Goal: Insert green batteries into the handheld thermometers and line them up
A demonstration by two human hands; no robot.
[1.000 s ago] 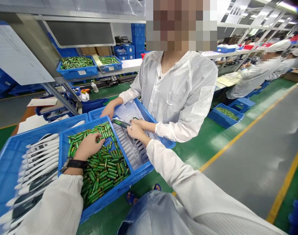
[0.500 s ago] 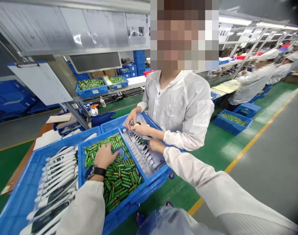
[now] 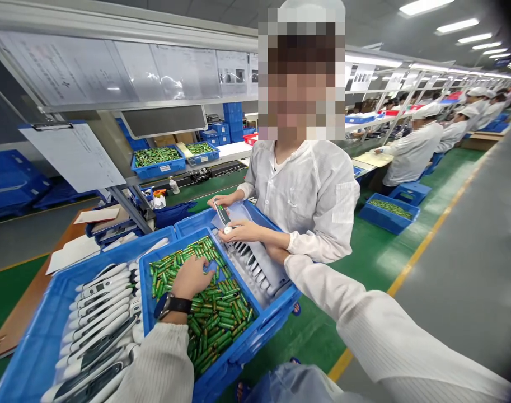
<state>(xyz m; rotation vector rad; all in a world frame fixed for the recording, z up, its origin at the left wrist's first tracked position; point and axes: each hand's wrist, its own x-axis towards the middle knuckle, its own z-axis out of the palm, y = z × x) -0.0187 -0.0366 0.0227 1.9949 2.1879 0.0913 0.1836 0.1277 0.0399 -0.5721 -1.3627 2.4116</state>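
My left hand, a black watch on its wrist, lies palm down on a heap of green batteries in a blue bin, fingers spread over them. My right sleeve reaches into the neighbouring blue bin, which holds a row of white devices. My right hand shows only at the wrist; its fingers are hidden under the forearm of a co-worker in a white coat. That person's two hands hold a white device over the same bin.
A big blue bin at my left holds several white handheld devices. A shelf behind carries bins of green batteries and a clipboard. Other workers sit at the far right, by a blue floor bin.
The view has tilted up. My left hand stays on the batteries. My right hand has slid under the co-worker's forearm, and the co-worker has raised a white device in both hands.
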